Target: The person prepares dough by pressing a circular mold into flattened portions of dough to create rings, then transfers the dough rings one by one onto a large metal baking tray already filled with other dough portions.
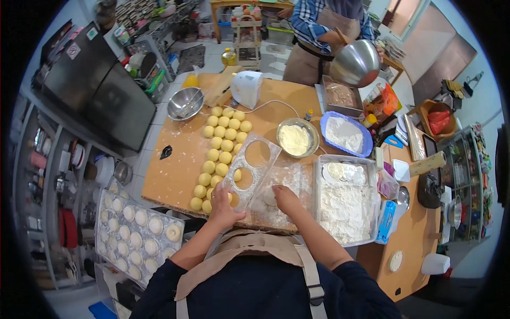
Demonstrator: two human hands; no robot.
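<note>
My left hand (225,208) grips the lower edge of a clear plastic mould (254,175) with three round holes, its surface dusted with flour. The mould is tilted up, partly in front of rows of yellow dough balls (227,145). Beside it a floured clear sheet (289,178) lies on the wooden table (180,143). A pale flattened dough round (270,198) rests on that sheet. My right hand (287,200) is closed at the edge of this round, its fingers curled; whether anything is pinched in them is hidden.
To the right stands a tray of flour (344,210). Behind are a bowl of pale cream-coloured filling (295,139), a blue basin of white powder (345,133) and a white mixer (247,89). A tray of dough rounds (135,234) sits lower left. Across the table another person holds a steel bowl (355,64).
</note>
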